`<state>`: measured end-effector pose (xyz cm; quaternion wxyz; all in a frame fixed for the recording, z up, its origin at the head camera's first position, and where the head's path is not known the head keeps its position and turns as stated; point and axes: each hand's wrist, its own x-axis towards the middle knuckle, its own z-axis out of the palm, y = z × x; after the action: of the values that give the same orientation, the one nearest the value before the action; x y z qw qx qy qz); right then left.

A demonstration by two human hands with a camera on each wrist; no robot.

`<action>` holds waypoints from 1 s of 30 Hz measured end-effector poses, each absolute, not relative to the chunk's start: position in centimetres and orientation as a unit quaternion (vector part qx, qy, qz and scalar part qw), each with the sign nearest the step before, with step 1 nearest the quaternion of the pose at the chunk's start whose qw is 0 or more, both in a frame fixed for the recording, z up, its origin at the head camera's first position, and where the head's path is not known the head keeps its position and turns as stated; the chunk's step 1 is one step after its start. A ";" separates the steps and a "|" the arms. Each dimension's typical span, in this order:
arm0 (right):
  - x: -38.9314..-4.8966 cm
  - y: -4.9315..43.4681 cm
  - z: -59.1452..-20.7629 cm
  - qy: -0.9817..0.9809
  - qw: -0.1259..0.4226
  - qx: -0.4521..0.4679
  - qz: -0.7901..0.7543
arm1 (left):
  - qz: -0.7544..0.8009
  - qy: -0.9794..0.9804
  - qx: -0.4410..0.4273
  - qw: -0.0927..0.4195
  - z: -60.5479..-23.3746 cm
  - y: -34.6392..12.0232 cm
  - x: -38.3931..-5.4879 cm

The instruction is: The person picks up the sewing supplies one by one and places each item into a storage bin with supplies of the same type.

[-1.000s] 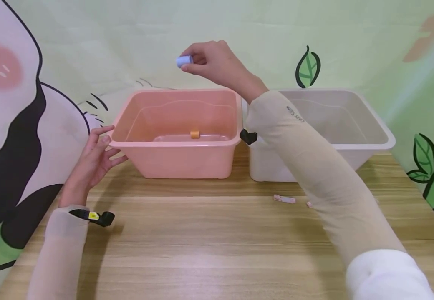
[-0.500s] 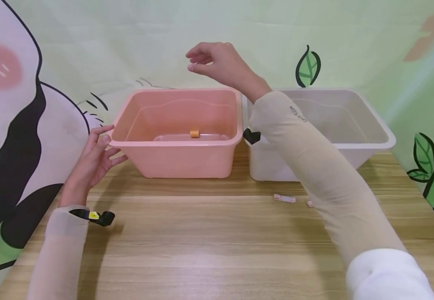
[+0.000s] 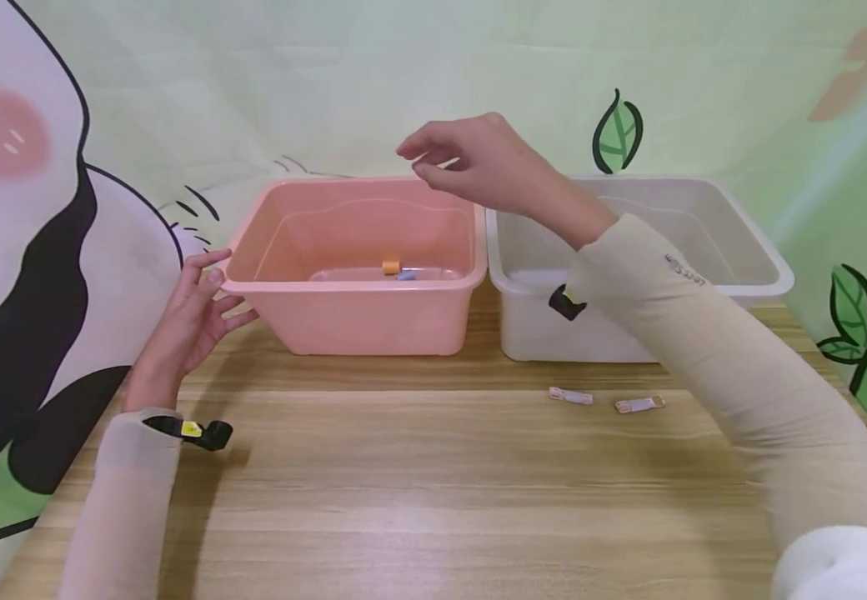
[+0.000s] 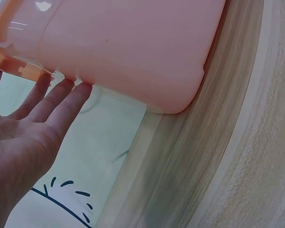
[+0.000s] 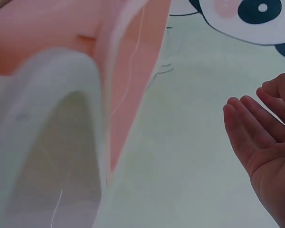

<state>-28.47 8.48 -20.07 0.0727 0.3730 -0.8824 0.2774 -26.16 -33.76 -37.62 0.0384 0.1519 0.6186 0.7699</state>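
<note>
1. A small blue piece (image 3: 406, 275) lies in the pink tub (image 3: 351, 321), beside an orange piece (image 3: 391, 266).
2. The right hand (image 3: 478, 162) hovers above, grip loose and empty.
3. The left hand (image 3: 193, 321), fingers straight, touches the tub's side on the table (image 3: 433, 483).

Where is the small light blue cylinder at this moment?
In the head view, the small light blue cylinder lies on the bottom of the pink plastic tub, just right of the small orange piece, below the empty right hand.
</note>
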 end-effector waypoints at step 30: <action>-13.1 26.4 -37.3 -0.893 0.096 0.376 0.228 | 0.758 0.639 0.125 0.036 -36.7 -33.8 -25.5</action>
<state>-13.11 26.36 -37.28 0.0965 0.3762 -0.8928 0.2283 -25.50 -33.77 -36.69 0.0355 0.1248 0.6391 0.7581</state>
